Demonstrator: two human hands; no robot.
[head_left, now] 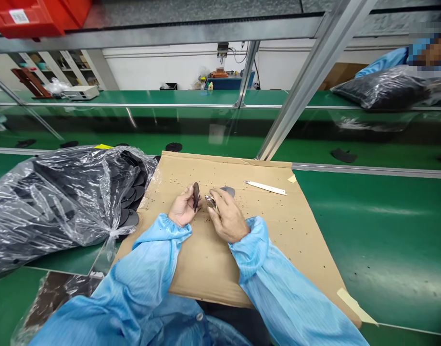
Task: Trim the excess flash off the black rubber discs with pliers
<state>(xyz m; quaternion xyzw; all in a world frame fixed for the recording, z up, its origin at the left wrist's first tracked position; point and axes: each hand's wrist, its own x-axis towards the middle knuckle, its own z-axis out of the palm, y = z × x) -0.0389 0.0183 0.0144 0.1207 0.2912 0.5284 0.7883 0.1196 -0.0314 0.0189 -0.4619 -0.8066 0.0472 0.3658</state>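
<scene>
Over the cardboard sheet [202,269], my left hand [183,207] is closed on a dark, thin, rounded piece [196,196] held on edge. My right hand [227,216] is closed around a small shiny metal tool [210,201] that looks like a nail clipper, mostly covered by the fingers. The tool's tip points toward the dark piece, with a small gap between them. Just beyond my right fingers lies a grey rounded piece [229,191], partly hidden by the hand. Tiny black bits are scattered over the cardboard.
A white-handled blade or tweezers-like tool [265,187] lies at the right. At the left is a clear plastic bag [72,197] of dark rounded pieces. A metal post [314,77] slants up behind the cardboard. Dark pieces [343,155] rest on the green surface beyond. Someone's blue sleeve [382,62] shows far right.
</scene>
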